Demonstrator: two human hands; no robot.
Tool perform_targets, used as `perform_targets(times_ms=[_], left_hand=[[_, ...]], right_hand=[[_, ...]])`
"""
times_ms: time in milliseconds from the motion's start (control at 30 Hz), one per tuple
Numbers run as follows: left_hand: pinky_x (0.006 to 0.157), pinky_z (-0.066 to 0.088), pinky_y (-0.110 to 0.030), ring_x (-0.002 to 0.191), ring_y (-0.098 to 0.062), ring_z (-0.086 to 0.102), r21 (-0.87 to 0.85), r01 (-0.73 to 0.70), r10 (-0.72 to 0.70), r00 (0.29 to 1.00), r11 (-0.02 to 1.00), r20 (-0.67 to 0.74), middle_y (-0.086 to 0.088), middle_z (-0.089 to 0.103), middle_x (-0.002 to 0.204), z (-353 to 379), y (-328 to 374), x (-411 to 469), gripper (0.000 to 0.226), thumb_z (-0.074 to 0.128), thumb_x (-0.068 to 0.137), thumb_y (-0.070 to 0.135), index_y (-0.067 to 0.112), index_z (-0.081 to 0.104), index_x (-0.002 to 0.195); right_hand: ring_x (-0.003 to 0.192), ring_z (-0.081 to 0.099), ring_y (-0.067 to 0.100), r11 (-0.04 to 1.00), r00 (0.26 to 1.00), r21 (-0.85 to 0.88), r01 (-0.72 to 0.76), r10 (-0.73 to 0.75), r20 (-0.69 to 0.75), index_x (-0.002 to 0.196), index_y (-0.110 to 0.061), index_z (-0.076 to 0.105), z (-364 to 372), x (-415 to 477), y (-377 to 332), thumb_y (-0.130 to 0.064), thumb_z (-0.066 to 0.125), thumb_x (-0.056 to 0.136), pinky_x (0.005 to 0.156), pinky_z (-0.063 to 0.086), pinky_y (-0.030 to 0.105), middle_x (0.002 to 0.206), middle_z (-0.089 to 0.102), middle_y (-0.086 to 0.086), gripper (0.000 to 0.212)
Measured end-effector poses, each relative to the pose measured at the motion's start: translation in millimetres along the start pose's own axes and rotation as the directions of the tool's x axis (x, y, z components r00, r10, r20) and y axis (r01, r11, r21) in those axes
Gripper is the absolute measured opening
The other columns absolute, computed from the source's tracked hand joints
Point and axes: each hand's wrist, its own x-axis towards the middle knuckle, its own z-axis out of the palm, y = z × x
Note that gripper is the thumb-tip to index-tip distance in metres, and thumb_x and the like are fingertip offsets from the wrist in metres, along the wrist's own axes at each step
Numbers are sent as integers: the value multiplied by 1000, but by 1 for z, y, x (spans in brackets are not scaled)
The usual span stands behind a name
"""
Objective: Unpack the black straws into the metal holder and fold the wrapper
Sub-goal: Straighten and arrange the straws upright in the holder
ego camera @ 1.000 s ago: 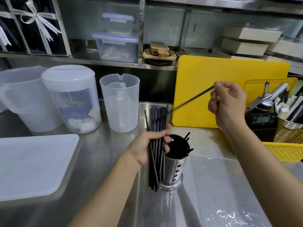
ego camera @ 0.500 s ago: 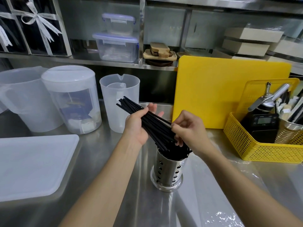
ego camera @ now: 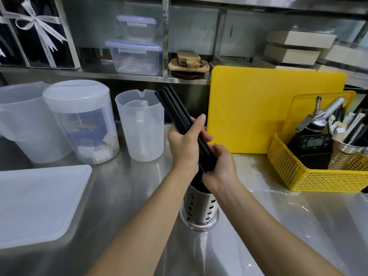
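Note:
A bundle of black straws (ego camera: 172, 108) slants from upper left down toward the perforated metal holder (ego camera: 200, 212) standing on the steel counter. My left hand (ego camera: 184, 144) grips the bundle at its middle, thumb over the top. My right hand (ego camera: 220, 168) curls round the bundle's lower end just above the holder's mouth, hiding the rim. The clear plastic wrapper (ego camera: 282, 226) lies flat on the counter to the right of the holder, under my right forearm.
Three translucent jugs (ego camera: 140, 124) stand at the back left, with a white plastic tray (ego camera: 37, 202) in front of them. A yellow cutting board (ego camera: 264, 108) leans at the back. A yellow basket (ego camera: 310, 172) with a scale and utensils sits right.
The bundle has been raised steeper and squeezed tighter. My right hand moved from the holder's mouth up onto the bundle's lower end; earlier it had lifted a single straw.

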Motion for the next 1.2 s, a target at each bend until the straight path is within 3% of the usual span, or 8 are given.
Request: perform_targets(times_ms=[133, 267, 600, 700, 833, 900, 1100, 1200], left_hand=[[61, 51, -34, 47, -12, 52, 136, -37, 23, 994, 990, 103, 5, 53, 48, -3, -1, 2, 21, 67, 81, 8, 13, 50, 69], [53, 45, -18, 47, -7, 52, 316, -31, -44, 973, 948, 226, 1, 51, 55, 0, -14, -3, 19, 68, 80, 6, 10, 51, 72], [52, 40, -2, 70, 2, 56, 670, 39, -388, 839, 741, 381, 12, 61, 76, -8, -41, -16, 32, 68, 73, 0, 24, 53, 86], [70, 46, -9, 94, -5, 60, 703, 89, -504, 760, 705, 410, 11, 61, 100, -21, -31, -9, 65, 73, 68, 1, 22, 40, 121], [87, 42, -11, 115, -6, 47, 589, 142, -478, 744, 796, 467, 8, 47, 125, -36, -3, 5, 94, 75, 69, 0, 26, 20, 141], [100, 36, -19, 121, -8, 46, 547, 83, -367, 824, 833, 432, 3, 49, 129, -38, 7, 9, 74, 74, 72, 11, 27, 35, 133], [75, 46, -8, 93, -6, 61, 437, 43, -117, 983, 898, 142, -8, 66, 103, -41, -2, 7, 17, 61, 86, 12, 11, 62, 102], [79, 48, -13, 89, -5, 64, 406, 54, -100, 991, 912, 92, -5, 68, 93, -44, -11, 5, 11, 57, 87, 13, 11, 63, 96]], right_hand=[[76, 60, 16, 879, 920, -287, 381, -392, 23, 81, -11, 64, -8, 5, -23, -19, 51, 91, 69, 45, 27, 84, 65, 8, 19], [92, 63, 15, 651, 721, -336, 681, -515, 463, 95, -18, 62, -2, -7, -61, -19, 65, 78, 80, 48, 25, 94, 66, 3, 17], [59, 52, 26, 363, 712, -619, 697, -457, 533, 76, -13, 47, -4, 6, -46, 4, 61, 80, 60, 47, 38, 66, 50, 14, 22], [66, 47, 29, 301, 704, -656, 692, -479, 524, 74, -9, 47, -18, 18, -33, 1, 62, 80, 64, 43, 40, 68, 49, 13, 19], [63, 49, 18, 333, 851, -785, 523, -256, 459, 68, -13, 49, -34, 27, -22, -1, 67, 77, 59, 39, 30, 66, 54, 6, 23], [70, 54, 18, 47, 879, -880, 473, -94, 468, 71, -15, 55, -38, 28, -19, -10, 70, 77, 64, 42, 30, 71, 57, 1, 18], [124, 49, 17, -299, 617, -606, 737, -67, 784, 127, -13, 54, -31, 22, -24, -36, 57, 89, 101, 38, 37, 132, 58, 4, 44], [144, 16, 9, -472, 708, -573, 670, 176, 684, 145, -18, 29, -41, 25, -19, -45, 34, 97, 115, 15, 33, 154, 28, -1, 55]])
